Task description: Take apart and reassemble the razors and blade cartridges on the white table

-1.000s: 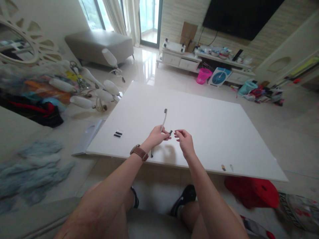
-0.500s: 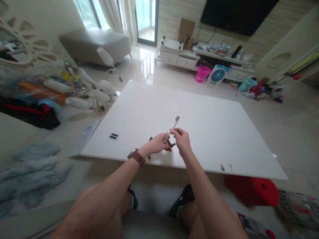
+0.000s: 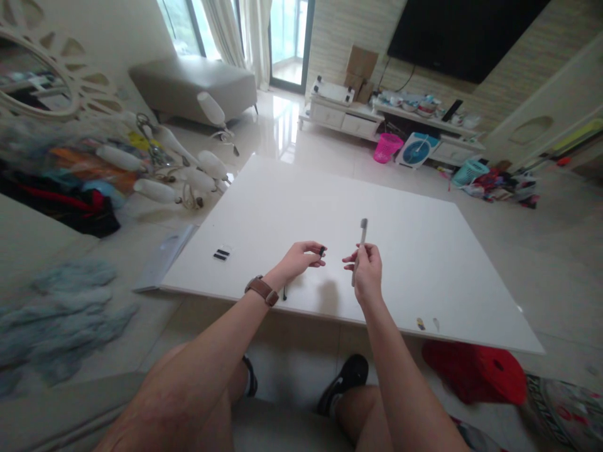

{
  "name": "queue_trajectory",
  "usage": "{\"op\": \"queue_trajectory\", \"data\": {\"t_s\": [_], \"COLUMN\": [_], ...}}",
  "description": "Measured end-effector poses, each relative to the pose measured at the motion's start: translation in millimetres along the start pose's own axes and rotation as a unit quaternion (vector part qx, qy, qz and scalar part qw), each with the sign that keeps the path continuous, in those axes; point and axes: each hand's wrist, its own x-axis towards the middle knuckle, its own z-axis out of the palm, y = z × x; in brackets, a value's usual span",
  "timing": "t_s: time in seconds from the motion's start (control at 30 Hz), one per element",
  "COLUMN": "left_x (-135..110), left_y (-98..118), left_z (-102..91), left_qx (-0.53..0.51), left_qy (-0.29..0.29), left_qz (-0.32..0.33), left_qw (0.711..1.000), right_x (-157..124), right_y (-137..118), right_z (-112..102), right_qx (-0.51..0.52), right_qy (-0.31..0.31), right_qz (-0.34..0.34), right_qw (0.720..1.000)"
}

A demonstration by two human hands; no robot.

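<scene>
My right hand [image 3: 369,271] is closed round the pale handle of a toothbrush [image 3: 363,233], whose grey bristled head points up and away from me. To its left, my left hand [image 3: 305,257] pinches a small black piece [image 3: 322,252] between thumb and fingers; its exact kind is too small to make out. Both hands are above the white tabletop [image 3: 414,251], apart from each other. Partly hidden by my left forearm, a thin black item [image 3: 284,293] lies near the front edge. Further left are small black strips [image 3: 221,253] on a clear or white backing.
Near the right front edge lie a small brown-yellow piece [image 3: 421,323] and a clear piece [image 3: 436,324]. A red stool [image 3: 475,370] stands below that edge. A white-shaded lamp [image 3: 188,172] rests beyond the table's left side. Grey-blue cloth [image 3: 66,314] is on the floor.
My hands have moved apart. The right hand has carried the toothbrush rightward and turned it more upright, while the left hand has drawn away with the black piece.
</scene>
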Motion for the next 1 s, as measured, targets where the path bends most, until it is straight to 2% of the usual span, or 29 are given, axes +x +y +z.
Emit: {"op": "queue_trajectory", "data": {"t_s": [0.13, 0.27, 0.37, 0.53, 0.63, 0.73, 0.9, 1.0], "left_x": [2, 1, 0, 1, 2, 1, 0, 0], "left_y": [3, 7, 7, 5, 5, 6, 6, 5], "left_z": [2.5, 1.6, 0.8, -0.7, -2.0, -2.5, -2.9, -3.6], "left_qx": [-0.117, -0.193, -0.164, -0.128, -0.127, -0.129, -0.131, -0.107], "left_qy": [0.012, 0.040, 0.058, 0.069, 0.083, 0.083, 0.086, 0.089], "left_qz": [-0.020, -0.003, 0.006, 0.041, 0.047, 0.030, 0.011, 0.022], "left_qw": [0.993, 0.980, 0.985, 0.989, 0.987, 0.988, 0.988, 0.990], "right_x": [-4, -13, -19, -17, -15, -14, -12, -12], "right_y": [-2, -10, -16, -21, -22, -21, -19, -21], "right_z": [6, 9, 9, 3, -1, -4, -5, -5], "right_qx": [-0.075, -0.158, -0.225, -0.275, -0.285, -0.322, -0.372, -0.379], "right_qy": [-0.032, -0.076, -0.096, -0.084, -0.120, -0.156, -0.094, -0.142], "right_qz": [-0.019, -0.062, -0.089, -0.110, -0.109, -0.125, -0.138, -0.138], "right_qw": [0.997, 0.982, 0.966, 0.952, 0.945, 0.925, 0.913, 0.904]}}
